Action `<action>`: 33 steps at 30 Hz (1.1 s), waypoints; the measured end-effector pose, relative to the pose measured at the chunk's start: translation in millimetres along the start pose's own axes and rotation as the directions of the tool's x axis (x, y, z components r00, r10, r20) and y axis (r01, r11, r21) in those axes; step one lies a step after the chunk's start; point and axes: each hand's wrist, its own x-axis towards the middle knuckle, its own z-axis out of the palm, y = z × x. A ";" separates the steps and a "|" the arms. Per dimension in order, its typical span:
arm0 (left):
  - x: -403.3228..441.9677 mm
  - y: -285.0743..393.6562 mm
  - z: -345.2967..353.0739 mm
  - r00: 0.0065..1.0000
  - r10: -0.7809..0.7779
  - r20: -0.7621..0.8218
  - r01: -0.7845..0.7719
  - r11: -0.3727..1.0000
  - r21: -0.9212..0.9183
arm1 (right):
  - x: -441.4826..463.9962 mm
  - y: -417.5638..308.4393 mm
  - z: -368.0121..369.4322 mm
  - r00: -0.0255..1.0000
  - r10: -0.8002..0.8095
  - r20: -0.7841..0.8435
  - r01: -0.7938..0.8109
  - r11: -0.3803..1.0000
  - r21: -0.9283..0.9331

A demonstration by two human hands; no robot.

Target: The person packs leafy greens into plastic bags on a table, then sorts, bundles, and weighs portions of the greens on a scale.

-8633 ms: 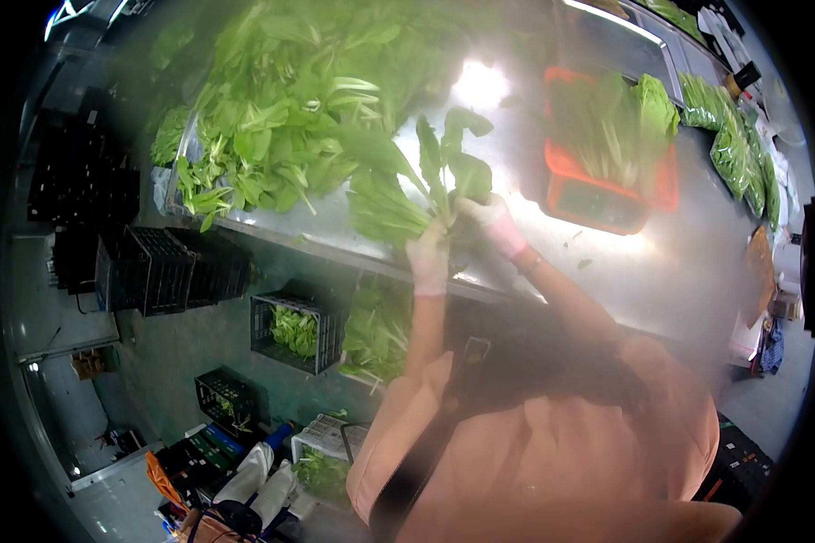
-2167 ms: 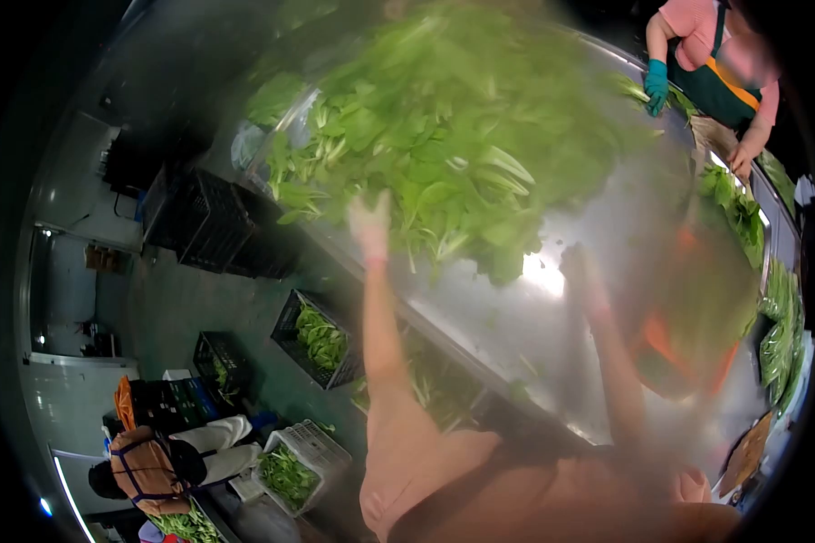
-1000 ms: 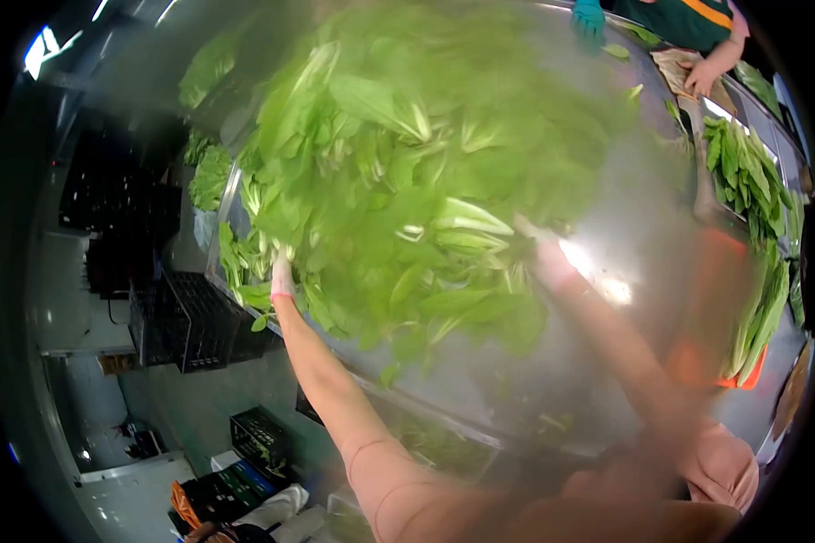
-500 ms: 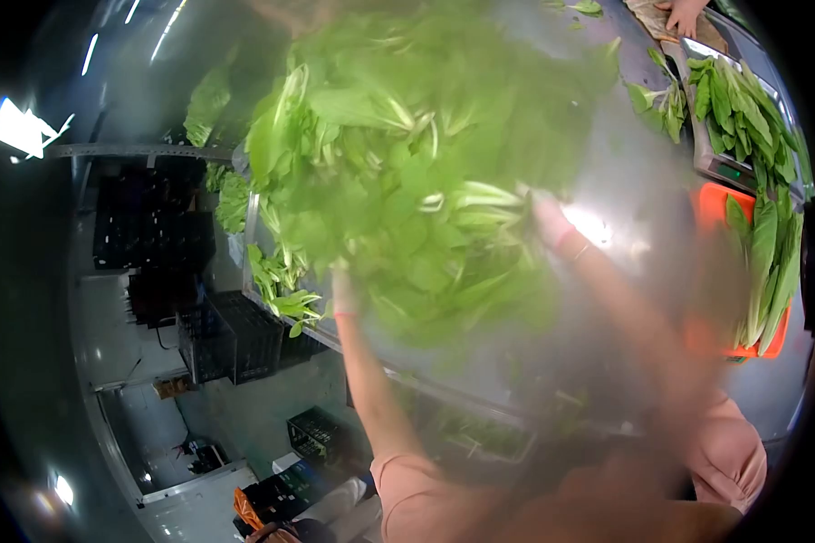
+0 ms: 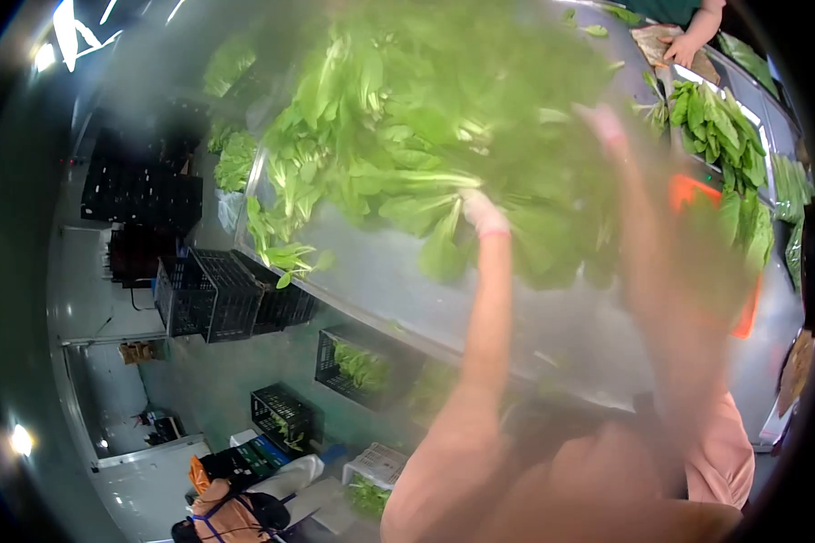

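A large heap of leafy green vegetables (image 5: 371, 136) with pale stems covers much of the metal table (image 5: 362, 258). My left hand (image 5: 485, 214), with a light covering on it, is closed around pale stems of greens at the heap's near side. Leaves fan out from those stems on both sides. Farther right, my right hand (image 5: 605, 125) is over the heap's right edge. Motion and haze blur its fingers, so their grip does not show.
Bundled greens (image 5: 715, 118) lie on a scale at the right, above an orange basket (image 5: 695, 192). Another person's hand (image 5: 682, 50) rests on a brown item at top right. Black crates (image 5: 213, 294) stand on the floor left, and a crate of greens (image 5: 358, 366) sits below the table edge.
My left hand has moved right and up, from the heap's lower left to its near middle. My right hand has gone up and right. The whole view has shifted.
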 end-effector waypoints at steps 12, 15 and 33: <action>-89.6 69.1 -156.1 0.805 -0.402 0.435 0.423 0.905 0.054 | -138.6 -92.3 52.3 0.746 -0.601 -0.287 0.615 0.787 -0.051; -130.9 92.5 -182.2 0.821 -0.317 0.474 0.153 0.923 0.353 | -179.0 -77.5 41.0 0.759 -0.576 -0.303 0.613 0.789 0.036; -185.2 86.1 -194.6 0.422 0.349 0.837 -0.906 0.206 0.370 | -306.4 -34.2 -5.4 0.406 -0.815 0.414 0.912 0.394 -0.119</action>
